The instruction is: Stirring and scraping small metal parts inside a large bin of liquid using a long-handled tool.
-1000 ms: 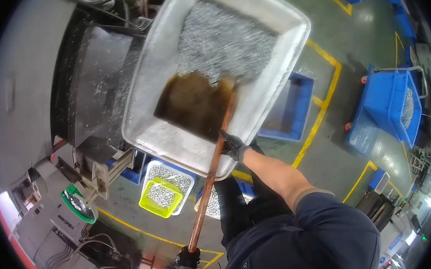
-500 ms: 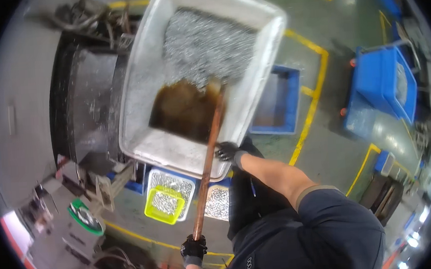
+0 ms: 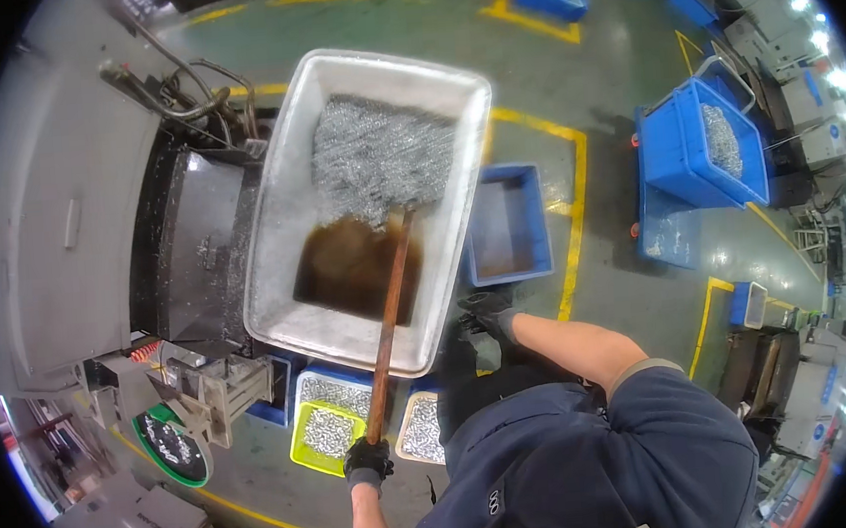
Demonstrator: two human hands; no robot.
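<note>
My left hand (image 3: 367, 461), in a dark glove, is closed round the lower end of a long wooden handle (image 3: 388, 325). That handle slants up into a large white tub (image 3: 281, 274). Its far end meets a heap of silvery metal shavings (image 3: 386, 154), and the tool's head cannot be made out there. Brown liquid (image 3: 350, 269) pools in the near half of the tub. My right hand (image 3: 488, 310), also gloved, is off the handle, just right of the tub's near corner over my dark trouser leg. Its fingers look stretched out, holding nothing.
Machinery (image 3: 196, 250) stands close along the tub's left side. A shallow blue bin (image 3: 510, 276) lies to its right. Nearer are a lime-green basket (image 3: 304, 454) and a cream tray (image 3: 406, 442) of small metal parts. A blue cart (image 3: 676, 163) stands farther right.
My right hand has come away from the handle and tub edge, moving right. My left hand still grips the handle. The view has shifted, so the tub appears lower and smaller.
</note>
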